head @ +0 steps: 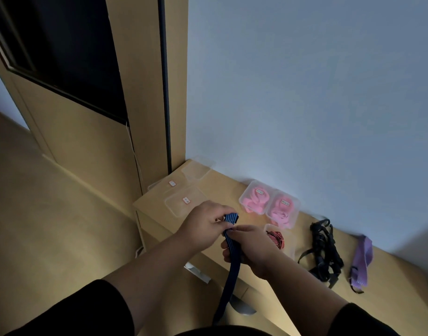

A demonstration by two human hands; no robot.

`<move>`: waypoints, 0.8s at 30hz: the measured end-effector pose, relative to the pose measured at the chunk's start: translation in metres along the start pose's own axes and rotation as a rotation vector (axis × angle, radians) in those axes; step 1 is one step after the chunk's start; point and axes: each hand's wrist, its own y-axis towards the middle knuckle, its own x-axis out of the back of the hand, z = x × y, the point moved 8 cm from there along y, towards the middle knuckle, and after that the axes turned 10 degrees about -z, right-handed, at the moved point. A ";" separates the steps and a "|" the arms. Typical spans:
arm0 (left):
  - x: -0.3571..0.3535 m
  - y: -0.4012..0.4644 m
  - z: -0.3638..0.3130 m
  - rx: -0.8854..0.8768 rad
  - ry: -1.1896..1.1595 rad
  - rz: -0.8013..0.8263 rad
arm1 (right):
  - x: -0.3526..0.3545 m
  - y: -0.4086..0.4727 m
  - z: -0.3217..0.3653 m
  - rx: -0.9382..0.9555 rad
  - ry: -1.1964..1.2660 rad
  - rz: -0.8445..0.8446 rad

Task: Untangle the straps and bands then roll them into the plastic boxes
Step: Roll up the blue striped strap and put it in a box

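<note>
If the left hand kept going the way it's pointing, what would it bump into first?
The left hand, gripping the blue striped strap, points right and a bit away. It would probably meet the clear boxes of pink bands first, though depth is hard to judge from this view.

Blue striped strap (229,260) hangs, top end rolled.
</note>
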 end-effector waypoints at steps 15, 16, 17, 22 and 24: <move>-0.017 -0.013 0.030 0.137 -0.206 0.017 | 0.002 0.008 0.000 0.069 0.219 0.053; -0.015 -0.014 0.035 0.191 -0.285 -0.042 | 0.003 0.009 0.000 0.075 0.206 0.041; -0.013 -0.015 0.040 0.249 -0.355 -0.109 | 0.004 0.008 0.001 0.080 0.189 0.033; -0.025 -0.016 0.056 0.502 -0.614 -0.127 | 0.001 0.004 0.002 0.108 0.113 0.019; -0.035 -0.017 0.051 0.508 -0.702 -0.004 | -0.001 0.001 0.003 0.120 0.062 0.010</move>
